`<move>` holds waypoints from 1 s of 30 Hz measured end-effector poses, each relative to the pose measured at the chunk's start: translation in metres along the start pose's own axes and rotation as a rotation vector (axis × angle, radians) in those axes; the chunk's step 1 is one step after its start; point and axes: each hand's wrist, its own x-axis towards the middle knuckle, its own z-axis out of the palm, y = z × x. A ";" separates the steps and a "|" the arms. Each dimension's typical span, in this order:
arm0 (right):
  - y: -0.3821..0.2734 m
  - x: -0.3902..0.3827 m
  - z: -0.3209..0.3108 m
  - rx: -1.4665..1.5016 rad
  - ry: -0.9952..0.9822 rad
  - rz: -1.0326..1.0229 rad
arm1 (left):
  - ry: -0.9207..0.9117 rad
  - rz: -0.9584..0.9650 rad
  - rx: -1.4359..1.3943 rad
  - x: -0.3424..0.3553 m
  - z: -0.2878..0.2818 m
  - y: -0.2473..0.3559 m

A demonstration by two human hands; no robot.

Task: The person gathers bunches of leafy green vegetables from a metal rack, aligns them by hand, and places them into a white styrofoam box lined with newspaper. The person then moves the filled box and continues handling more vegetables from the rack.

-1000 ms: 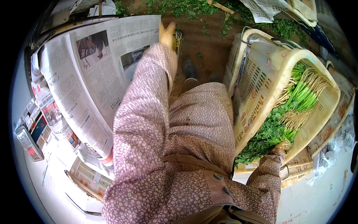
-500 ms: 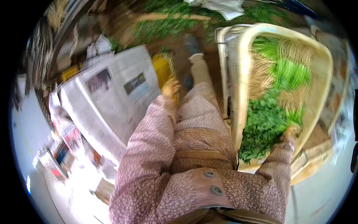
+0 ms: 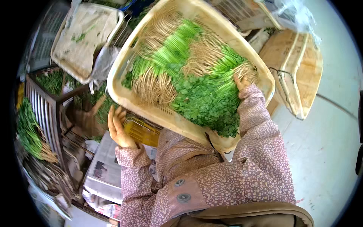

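Observation:
A big cream plastic basket point(image 3: 124, 100) fills the upper middle, packed with green leafy herb bunches point(image 3: 204, 98) whose pale roots show. My right hand point(image 3: 242, 81) lies on the herbs near the basket's right rim, its fingers partly buried among stems and roots, so its grip is hidden. My left hand point(image 3: 119, 126) hovers just under the basket's lower left rim with fingers apart and nothing in it, above a yellow crate point(image 3: 141, 132). Both sleeves are pink and flowered.
A second cream tray point(image 3: 83, 38) lined with paper sits at the upper left. A slatted wooden crate point(image 3: 43, 109) with more herbs stands on the left. Newspapers point(image 3: 106, 174) lie below my left arm. A light wooden box point(image 3: 298, 68) and pale floor point(image 3: 332, 151) are on the right.
The view has swung toward the basket, which now fills the middle. My left hand has come off the newspapers to the basket's rim. My right hand has moved from the rim onto the herbs.

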 end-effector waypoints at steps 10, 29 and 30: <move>0.056 -0.012 0.032 0.896 0.382 -0.064 | -0.803 0.638 0.640 -0.051 0.307 -0.066; 0.035 0.022 0.057 0.548 0.510 -0.079 | -0.650 -0.346 0.190 -0.034 0.265 -0.033; 0.038 0.023 0.063 0.665 0.488 -0.059 | -0.495 -0.374 0.175 -0.024 0.248 -0.015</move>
